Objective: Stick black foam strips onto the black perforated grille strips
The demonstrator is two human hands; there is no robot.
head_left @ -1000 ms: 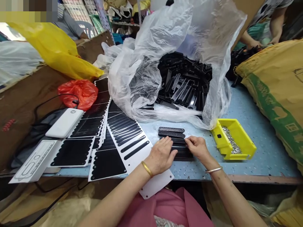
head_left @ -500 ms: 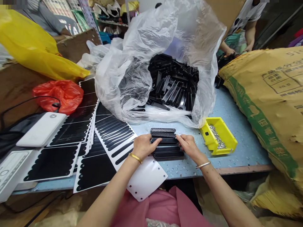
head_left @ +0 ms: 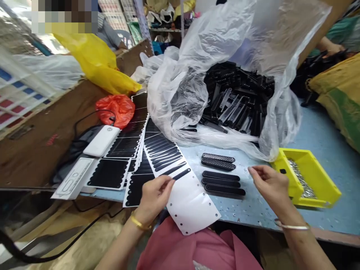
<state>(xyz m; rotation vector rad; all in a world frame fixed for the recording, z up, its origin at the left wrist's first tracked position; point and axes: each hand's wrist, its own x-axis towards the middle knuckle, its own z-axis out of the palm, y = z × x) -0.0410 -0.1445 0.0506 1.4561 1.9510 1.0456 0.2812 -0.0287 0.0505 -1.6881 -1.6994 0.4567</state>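
My left hand is closed in a pinch over the white sticker sheet, its fingertips at the end of a black adhesive strip. Whether the strip's end is between the fingers is hidden. To the right, my right hand hovers over the table with thumb and forefinger drawn together and nothing visible in them. Between my hands lie three smooth black plastic bars, side by side. Just beyond them are two black bars with a lattice face. Neither hand touches these bars.
A clear plastic bag full of black parts lies behind. At right stand a yellow bin of small metal pieces and a printed sack. More black sticker sheets, a white power bank and a red bag are left.
Both hands have let go of the black bars and moved apart: the left onto the sticker sheet, the right toward the yellow bin. The camera view has turned left.
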